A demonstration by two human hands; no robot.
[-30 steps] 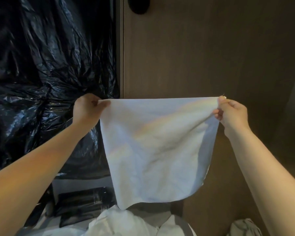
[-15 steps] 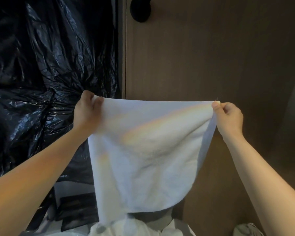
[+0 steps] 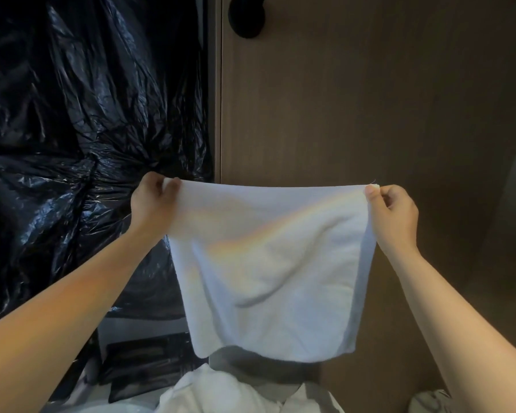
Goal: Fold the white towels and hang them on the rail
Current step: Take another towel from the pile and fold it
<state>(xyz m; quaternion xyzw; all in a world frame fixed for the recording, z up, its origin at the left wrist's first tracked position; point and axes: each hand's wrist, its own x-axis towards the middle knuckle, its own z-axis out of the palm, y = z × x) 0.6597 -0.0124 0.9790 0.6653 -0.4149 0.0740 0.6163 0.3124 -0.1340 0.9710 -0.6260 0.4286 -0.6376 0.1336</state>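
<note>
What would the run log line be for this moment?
white towel: held up, spread wide | left hand: grips top left corner | right hand: pinches top right corner | hung: not yet

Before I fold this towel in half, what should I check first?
1. Left hand pinches the white towel's top corner: ok.
2. Right hand pinches the other top corner: ok.
3. Top edge stretched straight between the hands: ok.
4. Towel hangs flat: not ok, its right side edge is turned back.
5. Lower edge clear of the white pile below: ok.
6. Rail in sight: cannot tell; only a black fitting shows at the top.
</note>
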